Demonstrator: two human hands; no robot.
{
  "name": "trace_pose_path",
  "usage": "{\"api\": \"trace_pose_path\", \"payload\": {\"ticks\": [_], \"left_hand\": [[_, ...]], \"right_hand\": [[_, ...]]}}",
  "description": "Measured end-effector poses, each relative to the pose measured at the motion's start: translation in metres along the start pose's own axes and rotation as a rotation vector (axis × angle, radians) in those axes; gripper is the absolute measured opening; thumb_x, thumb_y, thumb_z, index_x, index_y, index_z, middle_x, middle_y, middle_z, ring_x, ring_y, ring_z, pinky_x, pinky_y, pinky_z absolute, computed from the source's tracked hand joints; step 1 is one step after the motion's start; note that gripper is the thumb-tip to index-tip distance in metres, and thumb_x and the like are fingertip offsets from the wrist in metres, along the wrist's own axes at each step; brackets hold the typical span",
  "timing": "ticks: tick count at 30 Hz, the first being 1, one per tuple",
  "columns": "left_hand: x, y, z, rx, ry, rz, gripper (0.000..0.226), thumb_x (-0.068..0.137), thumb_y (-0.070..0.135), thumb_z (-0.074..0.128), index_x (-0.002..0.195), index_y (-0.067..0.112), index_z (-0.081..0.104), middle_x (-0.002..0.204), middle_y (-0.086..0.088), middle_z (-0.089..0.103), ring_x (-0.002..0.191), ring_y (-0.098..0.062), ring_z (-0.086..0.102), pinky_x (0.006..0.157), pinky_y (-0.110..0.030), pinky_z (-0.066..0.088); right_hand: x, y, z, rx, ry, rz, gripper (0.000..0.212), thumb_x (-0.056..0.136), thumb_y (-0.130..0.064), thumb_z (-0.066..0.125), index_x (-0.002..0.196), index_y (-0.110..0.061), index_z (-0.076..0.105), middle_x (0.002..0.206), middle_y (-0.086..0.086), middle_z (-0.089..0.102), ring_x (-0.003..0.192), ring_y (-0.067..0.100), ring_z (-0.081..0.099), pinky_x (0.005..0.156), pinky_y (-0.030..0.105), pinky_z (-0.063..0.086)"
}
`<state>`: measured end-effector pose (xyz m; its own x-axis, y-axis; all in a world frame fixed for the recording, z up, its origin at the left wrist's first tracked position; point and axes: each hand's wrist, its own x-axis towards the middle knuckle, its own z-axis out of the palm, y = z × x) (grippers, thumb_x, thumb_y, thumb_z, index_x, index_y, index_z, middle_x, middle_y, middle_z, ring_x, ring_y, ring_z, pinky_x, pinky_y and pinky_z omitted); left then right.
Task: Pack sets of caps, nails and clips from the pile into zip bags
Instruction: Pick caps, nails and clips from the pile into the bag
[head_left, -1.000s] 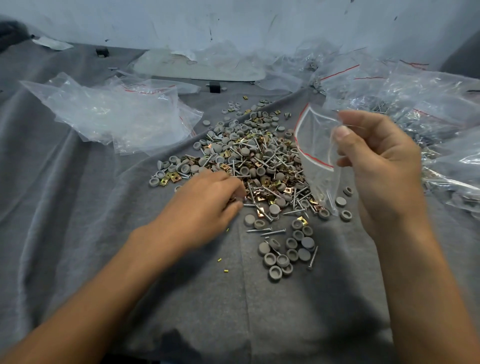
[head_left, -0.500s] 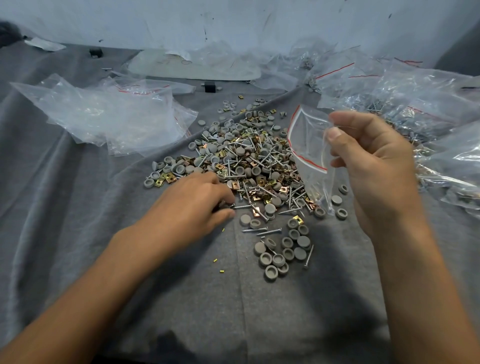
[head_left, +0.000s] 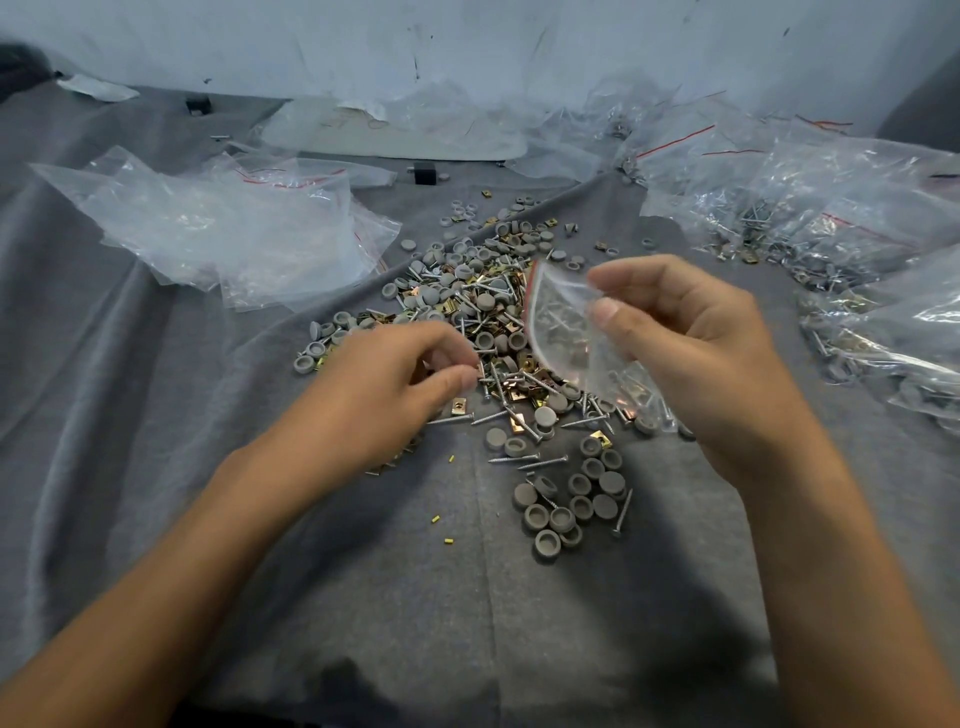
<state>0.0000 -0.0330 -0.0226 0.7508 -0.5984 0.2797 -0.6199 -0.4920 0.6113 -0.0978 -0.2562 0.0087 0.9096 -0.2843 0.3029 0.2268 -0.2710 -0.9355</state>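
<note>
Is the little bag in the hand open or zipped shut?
Open, it seems: the right hand pinches the zip bag, and its red-striped mouth gapes toward the left hand at the pile.

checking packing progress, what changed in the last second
The right hand carried the small clear red-striped zip bag left and down toward the left hand. The left hand stayed at the pile of grey caps, silver nails and gold clips. Nothing was let go.

The grey-clothed desk (head_left: 363, 597) carries a pile (head_left: 483, 312) of caps, nails and clips at its middle, loose caps (head_left: 571, 499) nearer, empty bags (head_left: 234, 234) far left, filled bags (head_left: 831, 218) far right.
</note>
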Motion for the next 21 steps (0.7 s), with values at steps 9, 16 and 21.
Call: {"api": "trace_pose_path", "payload": {"ticks": [9, 16, 21], "left_hand": [[0.001, 0.017, 0.010, -0.422, 0.166, 0.019, 0.013, 0.086, 0.033, 0.074, 0.097, 0.027, 0.070, 0.083, 0.009, 0.071, 0.073, -0.031, 0.064, 0.067, -0.049, 0.056], [-0.004, 0.012, 0.010, -0.043, 0.061, 0.054, 0.005, 0.091, 0.033, 0.071, 0.091, 0.029, 0.069, 0.077, 0.014, 0.067, 0.065, -0.002, 0.057, 0.061, -0.019, 0.041], [-0.010, 0.017, 0.020, 0.246, -0.264, 0.151, 0.019, 0.094, 0.039, 0.065, 0.111, 0.032, 0.069, 0.104, 0.013, 0.063, 0.101, -0.008, 0.056, 0.091, -0.034, 0.046]], "right_hand": [[-0.004, 0.002, 0.018, -0.183, -0.186, -0.004, 0.020, 0.094, -0.014, 0.073, 0.109, -0.026, 0.072, 0.095, -0.003, 0.074, 0.092, 0.030, 0.068, 0.086, 0.052, 0.056], [0.000, 0.004, 0.011, -0.095, 0.035, -0.026, 0.020, 0.095, -0.010, 0.071, 0.108, -0.025, 0.072, 0.093, 0.000, 0.074, 0.078, 0.021, 0.063, 0.070, 0.030, 0.054], [0.001, 0.004, 0.011, -0.061, 0.070, -0.027, 0.020, 0.095, -0.009, 0.071, 0.108, -0.025, 0.072, 0.090, -0.005, 0.073, 0.077, 0.009, 0.061, 0.067, 0.022, 0.053]]}}
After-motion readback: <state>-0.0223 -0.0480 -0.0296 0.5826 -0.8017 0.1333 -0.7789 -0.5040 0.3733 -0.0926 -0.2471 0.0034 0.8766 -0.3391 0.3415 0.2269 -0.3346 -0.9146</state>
